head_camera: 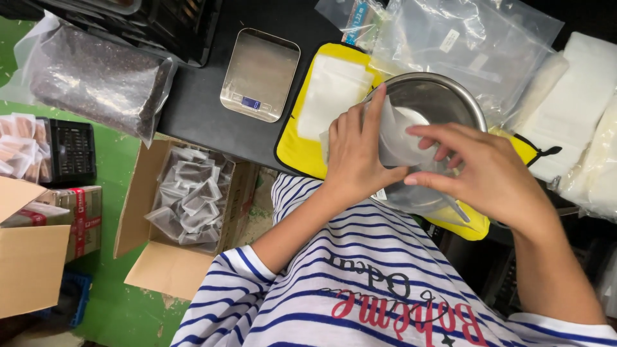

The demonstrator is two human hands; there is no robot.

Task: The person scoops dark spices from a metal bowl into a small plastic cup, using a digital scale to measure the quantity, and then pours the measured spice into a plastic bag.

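Hands together over steel bowl (450, 96) on black table (199, 96): left hand (357, 157) fingers grasp small clear pouch (393, 138) above the bowl; right hand (479, 170) fingers pinch its edge. Risk: a slack pinch could let the pouch slip or tip, spilling contents.

A short-sleeved top (360, 283) is worn, white with thin horizontal stripes in dark blue. The stripes are spaced evenly and are curved with the folds of the cloth across the chest and lap. The left sleeve (238, 270) is ended above the elbow by a striped cuff; the right sleeve (565, 331) is seen only as a narrow striped edge at the bottom of the frame. Lettering in black and red is printed across the front. Both forearms are left bare. No rings or wristbands can be made out on the left hand (353, 157) or the right hand (488, 173), though the wrists are perhaps too blurred for certainty.
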